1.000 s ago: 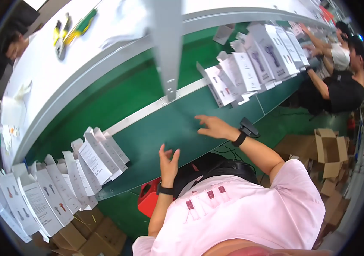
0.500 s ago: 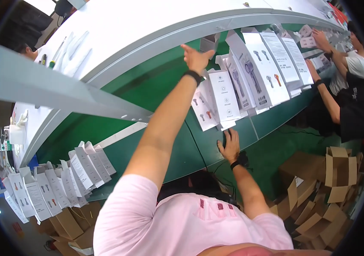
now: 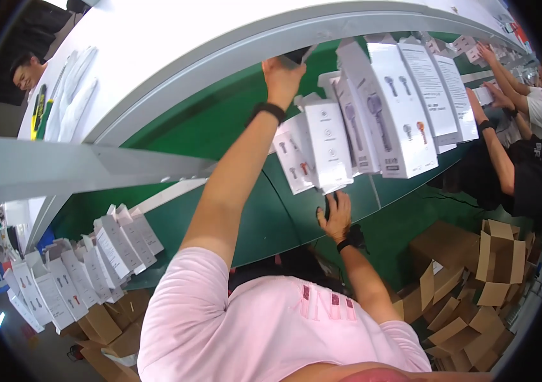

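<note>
On the green table lean glossy oblong cartons; left hand, outstretched, grips a dark box; right hand spread.

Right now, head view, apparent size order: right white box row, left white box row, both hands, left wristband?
Right white box row
Left white box row
Left hand and right hand: too alike to rank
Left wristband

Wide head-worn fisheye, downward over worktop

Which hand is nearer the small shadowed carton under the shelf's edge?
Left. The left hand is at the carton, apparently touching it; the right hand is closer to the body, by the white boxes.
</note>
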`<act>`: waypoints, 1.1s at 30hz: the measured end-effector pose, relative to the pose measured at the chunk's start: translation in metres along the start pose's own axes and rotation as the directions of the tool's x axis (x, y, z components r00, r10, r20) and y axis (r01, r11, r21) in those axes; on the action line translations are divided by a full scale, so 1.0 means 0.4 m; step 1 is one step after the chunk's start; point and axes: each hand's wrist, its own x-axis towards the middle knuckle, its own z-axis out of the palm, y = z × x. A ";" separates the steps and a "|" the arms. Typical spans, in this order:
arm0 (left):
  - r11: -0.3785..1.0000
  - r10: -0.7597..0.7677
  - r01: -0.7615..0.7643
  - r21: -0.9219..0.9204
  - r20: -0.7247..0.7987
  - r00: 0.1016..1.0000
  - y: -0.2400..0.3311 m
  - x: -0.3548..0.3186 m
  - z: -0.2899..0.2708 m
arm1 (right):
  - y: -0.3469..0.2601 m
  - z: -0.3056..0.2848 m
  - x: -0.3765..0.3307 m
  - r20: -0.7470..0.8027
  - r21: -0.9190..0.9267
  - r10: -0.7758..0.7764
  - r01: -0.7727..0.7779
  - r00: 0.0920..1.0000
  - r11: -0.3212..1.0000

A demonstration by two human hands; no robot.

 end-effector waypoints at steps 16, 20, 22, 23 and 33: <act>0.975 0.215 -0.214 -0.059 0.017 0.976 0.285 -0.611 -0.762 | -0.054 -0.011 0.000 0.074 -0.004 -0.073 0.073 0.995 0.997; 0.969 -0.113 0.044 0.244 0.276 0.955 0.208 -0.744 -0.863 | -0.065 -0.052 -0.080 0.004 -0.105 -0.157 0.157 0.988 0.982; 0.816 -0.455 0.313 0.486 0.205 0.867 0.064 -0.782 -0.907 | -0.079 -0.063 -0.123 0.093 -0.080 -0.231 0.238 0.969 0.968; 0.802 -0.450 0.329 0.499 0.143 0.882 0.060 -0.782 -0.935 | -0.085 -0.052 -0.123 0.169 -0.074 -0.260 0.275 0.951 0.959; 0.569 -0.557 0.583 0.580 -0.250 0.792 -0.174 -0.711 -1.029 | -0.280 -0.069 -0.004 0.381 0.202 -0.227 0.158 0.896 0.966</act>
